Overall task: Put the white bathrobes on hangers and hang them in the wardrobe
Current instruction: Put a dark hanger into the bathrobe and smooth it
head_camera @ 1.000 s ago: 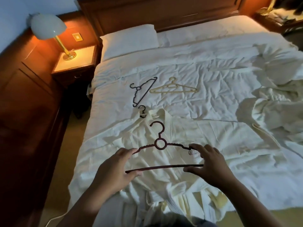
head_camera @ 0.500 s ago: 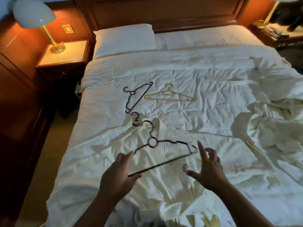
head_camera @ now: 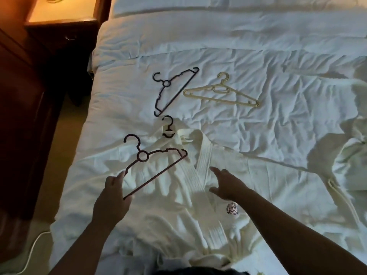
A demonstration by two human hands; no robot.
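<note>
A white bathrobe [head_camera: 200, 187] lies spread on the bed, collar toward the pillows, with a small crest on its chest. A dark hook [head_camera: 168, 127] sticks out at its collar. My left hand [head_camera: 112, 197] grips the left end of a dark red hanger [head_camera: 156, 167], tilted above the robe's left shoulder. Over the robe's lapel hovers my right hand [head_camera: 226, 184], fingers spread, holding nothing. A second bathrobe [head_camera: 349, 155] is bunched at the right edge of the bed.
A black hanger [head_camera: 170, 90] and a beige hanger [head_camera: 221, 94] lie on the white duvet [head_camera: 278, 56] beyond the robe. A wooden nightstand [head_camera: 61, 20] stands at the upper left, dark wood panelling along the left. A white cable [head_camera: 31, 253] runs on the floor.
My right hand has let go of the red hanger and moved over the lapel. The left hand has swung the hanger to the left. The camera has tipped down, closer to the bed.
</note>
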